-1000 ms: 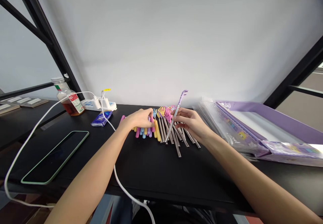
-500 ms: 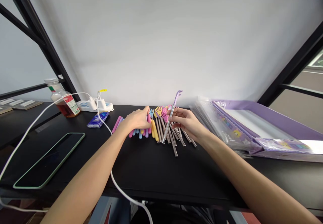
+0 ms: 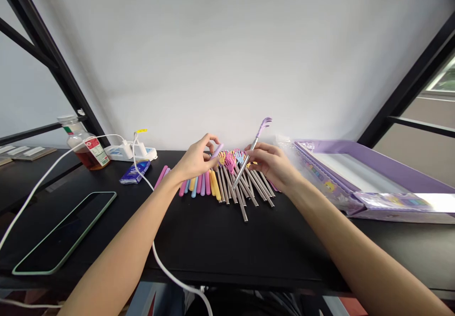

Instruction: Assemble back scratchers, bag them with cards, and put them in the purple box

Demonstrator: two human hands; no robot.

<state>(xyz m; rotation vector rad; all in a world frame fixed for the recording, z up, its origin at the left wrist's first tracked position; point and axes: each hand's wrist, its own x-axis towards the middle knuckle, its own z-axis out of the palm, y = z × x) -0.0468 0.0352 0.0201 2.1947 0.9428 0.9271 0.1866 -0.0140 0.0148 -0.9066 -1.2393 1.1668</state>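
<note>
My right hand (image 3: 272, 164) pinches a back scratcher (image 3: 245, 163) by its metal rod; its purple claw points up and the bare rod end slants down to the left. Between the fingertips of my left hand (image 3: 199, 157) is a purple handle sleeve (image 3: 217, 150), tilted up and apart from the rod. Below and between the hands lies a pile of metal rods (image 3: 245, 195) with pink, yellow and blue claw heads. To their left, partly hidden by my left hand, is a row of coloured handle sleeves (image 3: 199, 186).
A phone (image 3: 66, 233), a blue packet (image 3: 135, 171), a power strip (image 3: 131, 152) and a bottle (image 3: 88, 147) stand on the left. A white cable (image 3: 170, 269) crosses the table. Plastic bags and a purple box (image 3: 380, 164) are at right.
My left hand has lifted a purple sleeve from the row. My right hand has moved slightly right and up with the back scratcher, which leans more to the right.
</note>
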